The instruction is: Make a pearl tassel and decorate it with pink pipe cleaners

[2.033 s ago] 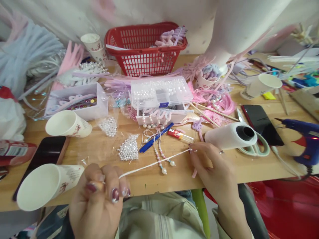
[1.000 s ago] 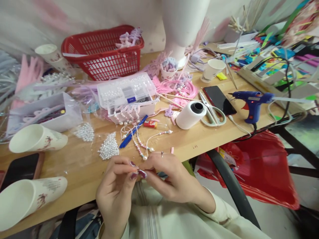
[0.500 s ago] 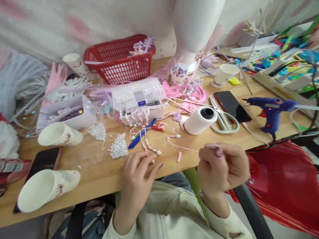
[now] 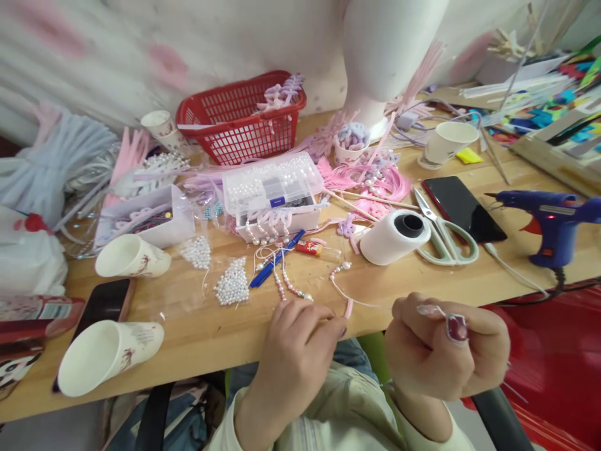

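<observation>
our right hand (image 4: 448, 354) pinching white cord (image 4: 348, 297) | left hand (image 4: 298, 351) loosely curled, can't tell if gripping | probably light, floppy; we'd grab beside the beads (image 4: 334, 272), left of that pinch

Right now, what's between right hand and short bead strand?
Head view: a white thread runs across the tabletop from the bead strand toward the right hand.

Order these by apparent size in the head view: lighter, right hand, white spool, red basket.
1. Red basket and right hand: too alike to rank, the hand being nearer.
2. White spool.
3. Lighter.
</observation>
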The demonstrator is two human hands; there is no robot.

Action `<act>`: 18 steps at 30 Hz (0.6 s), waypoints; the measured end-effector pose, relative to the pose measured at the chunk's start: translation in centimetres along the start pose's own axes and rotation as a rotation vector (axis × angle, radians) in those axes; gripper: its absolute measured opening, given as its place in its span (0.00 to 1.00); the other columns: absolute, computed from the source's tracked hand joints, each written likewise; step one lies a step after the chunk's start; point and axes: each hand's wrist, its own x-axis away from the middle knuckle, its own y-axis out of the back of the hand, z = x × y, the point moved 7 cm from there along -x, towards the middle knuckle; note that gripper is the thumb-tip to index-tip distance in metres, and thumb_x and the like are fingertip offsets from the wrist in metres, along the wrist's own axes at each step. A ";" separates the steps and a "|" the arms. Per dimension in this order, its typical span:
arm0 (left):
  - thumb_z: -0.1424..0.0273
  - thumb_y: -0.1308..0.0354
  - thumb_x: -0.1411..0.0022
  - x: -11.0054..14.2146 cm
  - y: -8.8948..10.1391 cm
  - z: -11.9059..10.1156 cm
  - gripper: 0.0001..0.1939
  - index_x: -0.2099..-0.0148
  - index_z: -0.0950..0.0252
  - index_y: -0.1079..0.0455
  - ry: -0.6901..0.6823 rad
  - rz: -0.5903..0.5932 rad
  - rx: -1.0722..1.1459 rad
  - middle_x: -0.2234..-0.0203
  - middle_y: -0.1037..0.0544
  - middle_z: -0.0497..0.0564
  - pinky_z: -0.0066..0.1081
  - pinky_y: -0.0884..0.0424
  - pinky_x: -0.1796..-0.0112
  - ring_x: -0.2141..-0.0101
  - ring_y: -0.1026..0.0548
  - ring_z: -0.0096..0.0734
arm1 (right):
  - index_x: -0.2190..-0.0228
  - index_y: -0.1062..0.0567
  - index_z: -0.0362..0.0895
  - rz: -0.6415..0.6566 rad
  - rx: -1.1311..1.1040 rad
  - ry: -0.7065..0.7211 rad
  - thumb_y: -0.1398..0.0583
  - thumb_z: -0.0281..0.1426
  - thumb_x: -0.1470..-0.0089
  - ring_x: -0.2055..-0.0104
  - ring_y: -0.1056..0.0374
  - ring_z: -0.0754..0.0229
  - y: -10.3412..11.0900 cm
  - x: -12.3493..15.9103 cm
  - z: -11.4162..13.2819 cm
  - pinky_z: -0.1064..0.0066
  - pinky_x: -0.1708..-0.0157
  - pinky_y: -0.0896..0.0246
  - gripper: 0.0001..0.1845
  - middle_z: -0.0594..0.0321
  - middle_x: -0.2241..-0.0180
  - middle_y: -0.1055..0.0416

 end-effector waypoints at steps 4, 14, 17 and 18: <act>0.73 0.45 0.26 -0.3 -1.8 -1.0 0.09 0.52 0.65 0.24 -0.083 0.070 -0.051 0.58 0.15 0.48 0.38 0.26 0.62 0.62 0.22 0.36 | 0.74 0.22 0.46 -0.191 -0.033 0.027 0.37 0.31 0.47 0.83 0.40 0.63 1.2 -0.7 -1.1 0.68 0.82 0.43 0.05 0.71 0.81 0.33; 0.77 0.56 0.22 -0.7 -0.7 0.6 0.16 0.50 0.70 0.25 -0.035 -0.012 -0.075 0.63 0.15 0.53 0.36 0.21 0.56 0.61 0.18 0.34 | 0.77 0.22 0.44 -0.222 0.041 0.026 0.35 0.30 0.51 0.82 0.37 0.65 1.0 -1.6 -2.7 0.71 0.81 0.44 0.05 0.70 0.81 0.29; 0.78 0.55 0.23 -0.8 -0.8 0.4 0.16 0.44 0.72 0.28 -0.038 0.025 -0.106 0.63 0.16 0.55 0.36 0.19 0.61 0.63 0.18 0.37 | 0.78 0.22 0.45 -0.211 0.110 -0.001 0.34 0.31 0.53 0.81 0.36 0.63 1.0 -1.2 -3.2 0.69 0.80 0.43 0.05 0.69 0.81 0.28; 0.78 0.54 0.23 -0.8 -0.7 0.4 0.16 0.42 0.71 0.28 -0.036 0.028 -0.088 0.62 0.16 0.56 0.35 0.19 0.61 0.62 0.18 0.37 | 0.79 0.22 0.46 -0.206 0.138 -0.020 0.34 0.31 0.54 0.81 0.36 0.62 1.0 -1.1 -3.3 0.68 0.79 0.42 0.06 0.69 0.82 0.29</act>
